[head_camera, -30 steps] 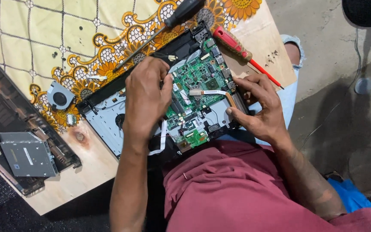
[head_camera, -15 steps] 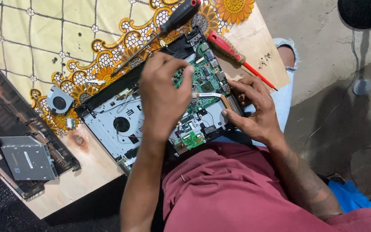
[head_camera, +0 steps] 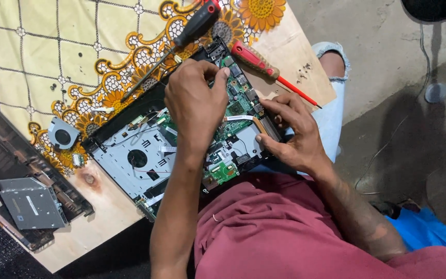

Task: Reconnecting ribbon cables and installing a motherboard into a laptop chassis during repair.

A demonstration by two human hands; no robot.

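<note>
An opened laptop base lies on the table in front of me, with a green motherboard in its right half. My left hand reaches over the board, and its fingertips pinch the board's far edge near the top corner. My right hand grips the right edge of the laptop base, thumb on top by a flat ribbon cable. A small green daughter board sits at the near edge.
A black-handled screwdriver and a red-handled screwdriver lie just beyond the laptop on a yellow patterned cloth. A loose fan, a detached dark cover and a grey optical drive lie at the left. Small screws rest on the wooden table.
My left hand has moved from the middle of the motherboard up to its far edge. My right hand has stayed on the right edge of the base.
</note>
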